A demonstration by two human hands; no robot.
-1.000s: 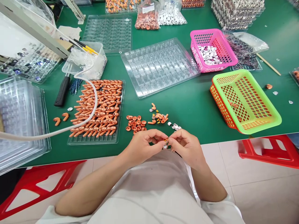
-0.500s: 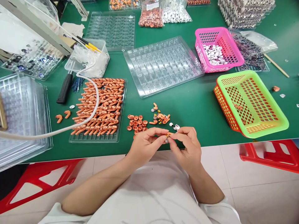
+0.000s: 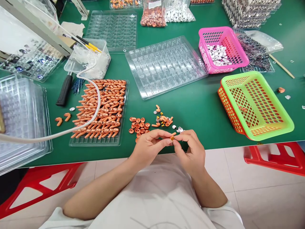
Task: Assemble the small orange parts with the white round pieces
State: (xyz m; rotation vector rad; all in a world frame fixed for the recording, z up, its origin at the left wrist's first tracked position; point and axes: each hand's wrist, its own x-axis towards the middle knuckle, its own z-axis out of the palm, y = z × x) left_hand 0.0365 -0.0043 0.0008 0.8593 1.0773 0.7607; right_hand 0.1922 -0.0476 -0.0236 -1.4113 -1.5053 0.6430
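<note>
My left hand (image 3: pixel 149 148) and my right hand (image 3: pixel 192 151) meet at the table's front edge. Between their fingertips is a small orange part (image 3: pixel 172 138) with a yellowish piece on it; both hands pinch it, and the fingers hide much of it. Just beyond lie loose orange stem-shaped pieces (image 3: pixel 164 119) with small yellow and silver bits. Several round orange caps (image 3: pixel 140 124) are heaped beside my left hand. Small white discs (image 3: pixel 178 129) lie beyond my right hand. A clear tray (image 3: pixel 100 111) full of orange stem pieces stands to the left.
A clear tray (image 3: pixel 166 66) lies mid-table. Right of it are a pink basket (image 3: pixel 222 68) of white pieces and a green basket (image 3: pixel 276 130) nested in an orange one. A white cable (image 3: pixel 98 95) arches over the filled tray. Stacked clear trays (image 3: pixel 23 111) stand at left.
The small part has turned between my fingertips, so its yellowish face shows more. Both hands stay nearly in place. The view has shifted slightly.
</note>
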